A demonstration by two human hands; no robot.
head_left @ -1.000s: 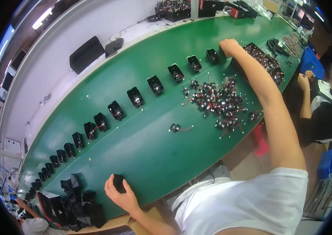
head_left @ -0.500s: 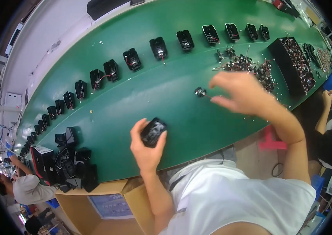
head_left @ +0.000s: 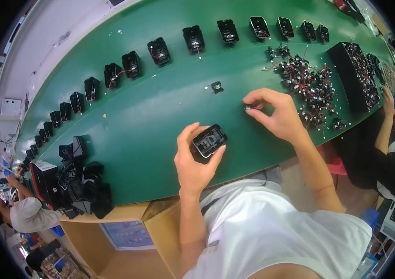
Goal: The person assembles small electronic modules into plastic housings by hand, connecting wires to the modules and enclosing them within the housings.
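Left hand [head_left: 192, 168], half open, cradles the black housing [head_left: 210, 141], long axis eight-to-two o'clock. Apart at the housing's two o'clock, the right hand [head_left: 279, 116] pinches a small part [head_left: 248, 107], fingertips nearly together, over the bench [head_left: 151, 104].

An assembly workshop: a long green table [head_left: 146, 116] bears a row of black housings [head_left: 193, 38] and heaped wired parts [head_left: 316, 86].

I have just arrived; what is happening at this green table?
The person's left hand holds a black housing with its inside showing, and the right hand pinches a small dark part. On the green table, another small part lies alone, a pile of wired parts lies to the right, and more housings form a long row beyond.
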